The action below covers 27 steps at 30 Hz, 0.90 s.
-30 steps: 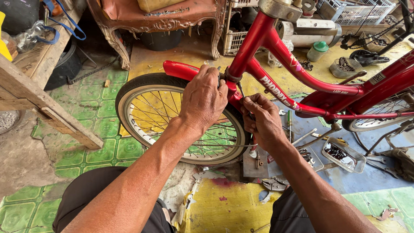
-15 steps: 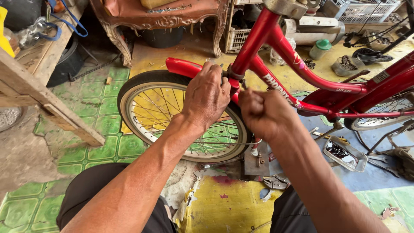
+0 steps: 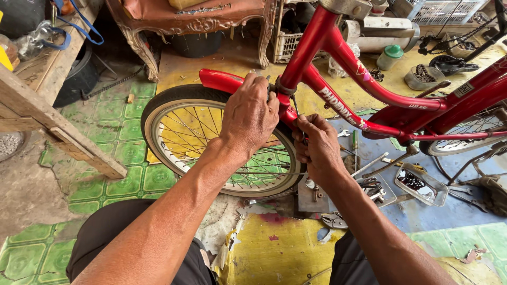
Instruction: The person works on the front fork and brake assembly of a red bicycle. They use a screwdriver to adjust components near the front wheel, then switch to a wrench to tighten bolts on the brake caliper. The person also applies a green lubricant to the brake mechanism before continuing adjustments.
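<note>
Both hands closed at the fork crown of a red bicycle. Left hand (image 3: 251, 113) wraps over the red front fender (image 3: 222, 80) and the top of the front wheel (image 3: 211, 142), fingers curled shut against the metal where the fork meets the head tube. Right hand (image 3: 317, 145) sits just below and to the side, fist clenched around something small by the tyre; what it pinches is hidden by the fingers, cannot tell.

Bicycle frame (image 3: 338, 58) glossy red painted tubing, rising diagonally to upper right. Wheel has black rubber tyre, shiny metal rim, thin wire spokes. Rear wheel (image 3: 465, 142) partly visible at right edge.

Floor is patchy: worn green patterned vinyl tiles (image 3: 111, 132) left, torn yellow sheet (image 3: 280, 248) in the middle, blue sheet (image 3: 449, 211) right, bare grey concrete at far left. Loose tools and wrenches (image 3: 369, 184) scattered beside the wheel, plus a small rectangular metal tray (image 3: 422, 182).

Cluttered workshop. Rough wooden plank (image 3: 47, 121) slants in from left. Carved wooden chair (image 3: 195, 21) with reddish cushion behind the wheel. White plastic crate (image 3: 288, 45) near it. Green-capped bottle (image 3: 390, 57) on the floor beyond the frame.
</note>
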### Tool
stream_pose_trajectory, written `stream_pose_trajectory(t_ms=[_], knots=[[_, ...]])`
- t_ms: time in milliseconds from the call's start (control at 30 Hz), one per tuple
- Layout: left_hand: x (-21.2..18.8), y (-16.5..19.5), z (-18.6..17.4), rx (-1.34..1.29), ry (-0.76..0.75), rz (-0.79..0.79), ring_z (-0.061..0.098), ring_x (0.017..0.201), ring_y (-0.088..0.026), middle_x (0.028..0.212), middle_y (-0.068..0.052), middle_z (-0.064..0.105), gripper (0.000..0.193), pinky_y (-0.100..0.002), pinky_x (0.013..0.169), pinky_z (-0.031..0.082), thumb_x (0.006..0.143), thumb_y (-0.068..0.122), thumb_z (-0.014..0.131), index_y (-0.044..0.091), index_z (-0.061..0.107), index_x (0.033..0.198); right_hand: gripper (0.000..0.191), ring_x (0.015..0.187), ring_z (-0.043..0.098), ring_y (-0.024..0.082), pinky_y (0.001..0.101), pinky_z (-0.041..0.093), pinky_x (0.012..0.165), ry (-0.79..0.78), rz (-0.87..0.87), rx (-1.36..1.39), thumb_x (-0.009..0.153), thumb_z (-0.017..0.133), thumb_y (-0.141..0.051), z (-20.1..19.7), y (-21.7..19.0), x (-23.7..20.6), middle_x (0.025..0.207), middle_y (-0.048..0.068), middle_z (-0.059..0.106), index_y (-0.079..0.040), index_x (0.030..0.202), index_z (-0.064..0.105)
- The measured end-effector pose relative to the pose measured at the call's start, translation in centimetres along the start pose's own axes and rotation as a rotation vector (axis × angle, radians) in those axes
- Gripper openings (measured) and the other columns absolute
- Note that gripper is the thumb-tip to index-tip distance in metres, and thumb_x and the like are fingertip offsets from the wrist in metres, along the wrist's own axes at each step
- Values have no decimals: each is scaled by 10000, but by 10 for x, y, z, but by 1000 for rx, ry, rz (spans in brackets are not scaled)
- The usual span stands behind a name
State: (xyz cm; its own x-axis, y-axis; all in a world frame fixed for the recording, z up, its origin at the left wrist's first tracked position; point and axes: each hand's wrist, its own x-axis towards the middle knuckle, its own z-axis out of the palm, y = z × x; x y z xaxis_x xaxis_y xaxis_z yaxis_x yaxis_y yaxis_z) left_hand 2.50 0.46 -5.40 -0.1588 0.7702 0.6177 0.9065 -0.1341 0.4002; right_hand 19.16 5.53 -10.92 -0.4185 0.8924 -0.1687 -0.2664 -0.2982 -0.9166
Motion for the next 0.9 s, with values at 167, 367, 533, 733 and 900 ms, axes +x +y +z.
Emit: stream_pose_trajectory(t_ms=[167, 367, 533, 733, 900], knots=[[-1, 0, -1, -13, 2, -7, 679, 809, -317, 956, -196, 614, 170, -416, 774, 572, 949, 110, 623, -57, 594, 933, 211, 440, 339, 47, 238, 252, 391, -94, -12, -22, 1010, 624, -221, -12, -2, 11, 692, 8, 514, -112, 874, 505], [0, 2, -1, -22, -14, -25, 680, 815, -319, 957, -190, 614, 181, -415, 763, 571, 950, 125, 628, -53, 596, 945, 219, 434, 340, 45, 235, 247, 392, -115, -6, -19, 1007, 627, -232, -15, -6, 15, 679, -2, 512, -117, 864, 508], [-1, 2, -1, -10, 4, -30, 678, 828, -337, 971, -193, 615, 181, -424, 762, 569, 949, 126, 640, -51, 603, 950, 221, 437, 329, 40, 230, 232, 391, -112, 20, 27, 1007, 620, -212, -10, -7, 8, 673, -11, 503, -122, 854, 489], [0, -1, 3, -3, -10, -20, 680, 819, -328, 966, -197, 617, 134, -427, 764, 571, 950, 77, 608, -56, 595, 939, 235, 419, 320, 53, 216, 245, 359, -76, 509, 711, 1069, 460, -153, 13, -28, 19, 591, -24, 423, -85, 845, 487], [-1, -4, -1, -34, 50, 39, 662, 868, -391, 967, -220, 624, 154, -473, 785, 544, 914, 96, 643, -52, 608, 938, 259, 471, 325, 58, 219, 292, 370, 66, 662, 1244, 1123, 270, -58, 27, -59, 39, 623, -19, 386, -28, 903, 403]])
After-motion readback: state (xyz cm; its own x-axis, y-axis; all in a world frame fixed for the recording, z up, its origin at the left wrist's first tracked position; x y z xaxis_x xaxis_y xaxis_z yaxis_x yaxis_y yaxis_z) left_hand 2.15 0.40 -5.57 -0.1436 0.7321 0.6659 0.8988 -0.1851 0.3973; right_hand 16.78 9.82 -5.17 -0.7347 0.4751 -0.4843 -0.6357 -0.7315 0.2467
